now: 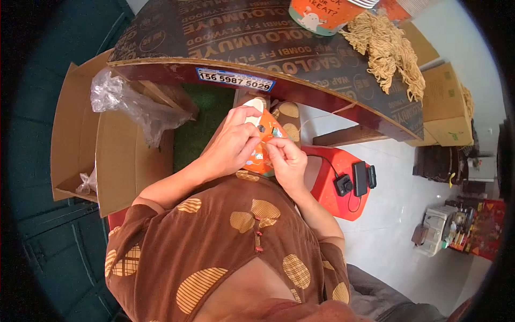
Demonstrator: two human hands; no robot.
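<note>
An orange paper bucket (266, 122) with a white rim and small printed figures is tilted in my lap, below the table edge. My left hand (236, 137) is closed over its upper left side, thumb and forefinger pressed near its middle. From the right, my right hand (287, 158) meets it, thumb and fingertips pinched against the bucket's printed side. A thin pale cord (303, 129) curves out beside the right hand toward the table edge; its end is hidden at the fingertips. Part of the bucket lies hidden behind both hands.
Ahead is a dark plywood table (230, 32) bearing a stack of orange paper buckets (322, 19) and a heap of tan cords (389, 51). Open cardboard boxes (129, 155) with clear plastic (129, 104) stand left. A red stool (327, 188) at right holds small black devices (359, 178).
</note>
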